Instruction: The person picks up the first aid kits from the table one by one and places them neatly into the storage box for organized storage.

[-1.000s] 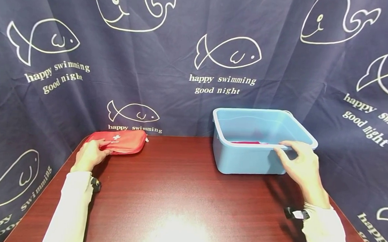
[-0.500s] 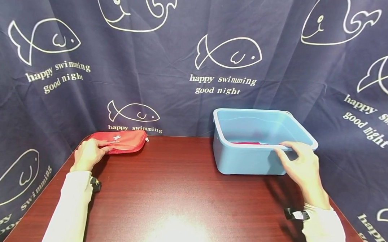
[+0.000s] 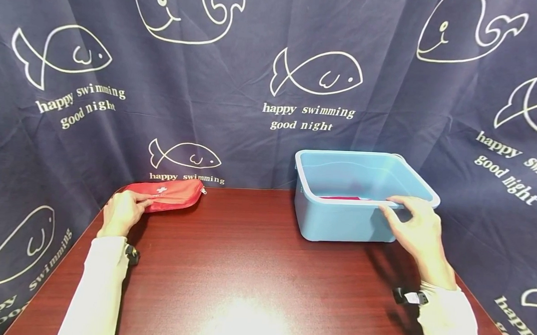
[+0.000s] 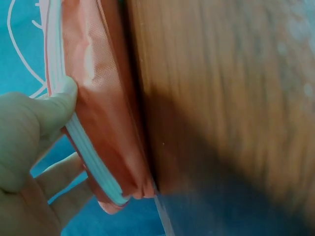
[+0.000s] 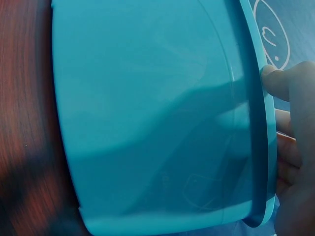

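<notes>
At the far left of the table, my left hand (image 3: pixel 123 212) pinches the near edge of a red zippered first-aid pouch (image 3: pixel 177 194) with a white cross. The left wrist view has the thumb pressed on the pale zipper of the pouch (image 4: pixel 101 103), fingers behind it. The pouch's near side is tilted up. On the right, my right hand (image 3: pixel 419 229) holds the front rim of a light blue plastic bin (image 3: pixel 342 221), thumb outside and fingers over the rim, as the right wrist view of the bin (image 5: pixel 147 98) also shows. Something dark pink (image 3: pixel 339 197) lies inside, mostly hidden by the front wall.
The bin and pouch are on a reddish-brown wooden table (image 3: pixel 228 265), with a bright glare near its front. A dark blue curtain (image 3: pixel 247 136) with white fish and whale drawings hangs along the back and both sides.
My left hand has tightened on the pouch and lifted its near edge, so its top face tips away. The right hand and the bin stay where they were.
</notes>
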Tool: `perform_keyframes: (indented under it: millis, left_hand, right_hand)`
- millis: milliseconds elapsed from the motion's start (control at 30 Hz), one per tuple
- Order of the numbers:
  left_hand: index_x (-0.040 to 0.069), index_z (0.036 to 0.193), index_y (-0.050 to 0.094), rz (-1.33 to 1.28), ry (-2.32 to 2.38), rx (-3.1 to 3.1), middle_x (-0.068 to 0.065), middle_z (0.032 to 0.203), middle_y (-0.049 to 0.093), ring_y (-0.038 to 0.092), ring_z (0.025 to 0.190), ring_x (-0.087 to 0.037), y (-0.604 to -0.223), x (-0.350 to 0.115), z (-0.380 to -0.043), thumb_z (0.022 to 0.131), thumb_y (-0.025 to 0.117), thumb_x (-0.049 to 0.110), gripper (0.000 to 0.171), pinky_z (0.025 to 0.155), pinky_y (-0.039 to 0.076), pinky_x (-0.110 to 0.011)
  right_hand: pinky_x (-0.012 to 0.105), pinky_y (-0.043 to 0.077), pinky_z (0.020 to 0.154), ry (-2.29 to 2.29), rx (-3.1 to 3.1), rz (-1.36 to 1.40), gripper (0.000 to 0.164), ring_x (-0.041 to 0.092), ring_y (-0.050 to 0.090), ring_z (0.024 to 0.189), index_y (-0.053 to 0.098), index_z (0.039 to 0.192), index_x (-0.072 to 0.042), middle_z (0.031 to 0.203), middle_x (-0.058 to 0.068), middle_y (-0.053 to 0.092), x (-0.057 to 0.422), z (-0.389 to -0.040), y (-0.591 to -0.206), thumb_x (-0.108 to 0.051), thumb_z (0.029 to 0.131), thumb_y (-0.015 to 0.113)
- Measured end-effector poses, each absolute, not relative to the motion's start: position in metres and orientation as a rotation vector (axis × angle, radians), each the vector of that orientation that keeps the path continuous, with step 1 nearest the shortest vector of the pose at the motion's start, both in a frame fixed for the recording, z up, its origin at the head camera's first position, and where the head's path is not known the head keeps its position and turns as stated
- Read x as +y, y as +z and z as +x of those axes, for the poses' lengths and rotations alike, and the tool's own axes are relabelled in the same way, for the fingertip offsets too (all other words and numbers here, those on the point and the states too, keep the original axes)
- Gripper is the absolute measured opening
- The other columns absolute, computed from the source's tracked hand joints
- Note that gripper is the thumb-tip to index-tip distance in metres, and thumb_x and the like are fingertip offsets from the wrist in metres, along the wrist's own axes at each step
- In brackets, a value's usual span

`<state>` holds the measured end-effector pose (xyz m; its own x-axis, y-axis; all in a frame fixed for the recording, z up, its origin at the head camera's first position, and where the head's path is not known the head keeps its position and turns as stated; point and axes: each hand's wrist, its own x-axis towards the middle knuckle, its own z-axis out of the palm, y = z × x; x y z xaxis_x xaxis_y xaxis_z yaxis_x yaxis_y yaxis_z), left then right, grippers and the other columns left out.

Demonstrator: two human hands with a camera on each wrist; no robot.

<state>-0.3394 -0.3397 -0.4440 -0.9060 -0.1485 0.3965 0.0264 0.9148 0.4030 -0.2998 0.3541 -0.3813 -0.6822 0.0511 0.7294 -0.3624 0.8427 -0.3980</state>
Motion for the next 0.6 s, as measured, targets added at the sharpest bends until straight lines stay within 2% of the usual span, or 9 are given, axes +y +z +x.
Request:
perform_keyframes:
  millis: [200, 600]
  left_hand:
    - [0.014, 0.111, 0.082, 0.053, -0.562, -2.571, -0.027, 0.104, 0.074, 0.067, 0.087, -0.053, -0.439, -0.345, -0.336, 0.091, 0.076, 0.022, 0.022, 0.068, 0.05, -0.067]
    - [0.02, 0.111, 0.082, 0.104, -0.604, -2.487, -0.022, 0.105, 0.076, 0.069, 0.092, -0.05, -0.417, -0.337, -0.328, 0.095, 0.074, 0.03, 0.021, 0.07, 0.049, -0.066]
  right_hand:
    - [0.005, 0.029, 0.092, 0.687, -2.228, 0.228, 0.022, 0.017, 0.06, 0.097, 0.081, 0.101, -0.014, 0.099, 0.008, 0.076, 0.355, -0.299, -0.38, -0.024, 0.082, 0.086]
    - [0.005, 0.029, 0.091, 0.69, -2.223, 0.243, 0.021, 0.019, 0.061, 0.096, 0.08, 0.1, -0.014, 0.097, 0.008, 0.075, 0.355, -0.299, -0.381, -0.024, 0.082, 0.086]
